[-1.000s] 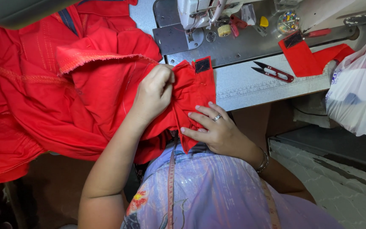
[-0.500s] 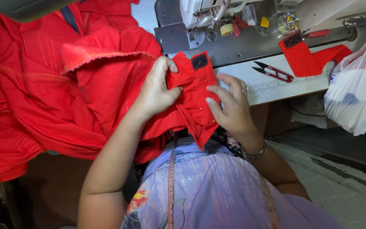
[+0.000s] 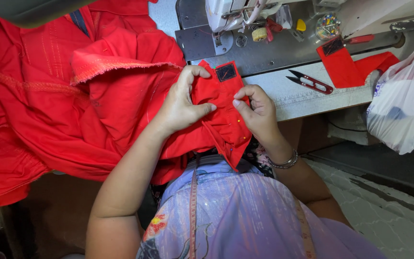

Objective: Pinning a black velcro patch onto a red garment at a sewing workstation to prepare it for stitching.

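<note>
Risen since a second ago, both hands now pinching red flap [image 3: 221,103] over lap near counter [image 3: 312,98]: left hand [image 3: 180,103] and right hand [image 3: 257,112] fingers closed on it, apparently folding; next, steady alignment.

A grey metal sewing-machine table [image 3: 283,52] runs across the top, its pale front edge printed with a ruler strip [image 3: 322,98]. The white machine head [image 3: 231,14] stands at its far side, with red-handled snips [image 3: 310,82] and a round pin holder [image 3: 327,24] near it. A white plastic bag [image 3: 403,105] hangs at the right. Below it lies a pale patterned floor [image 3: 384,211]. The lower left is dark brown and in shadow. Light is even and bright.
</note>
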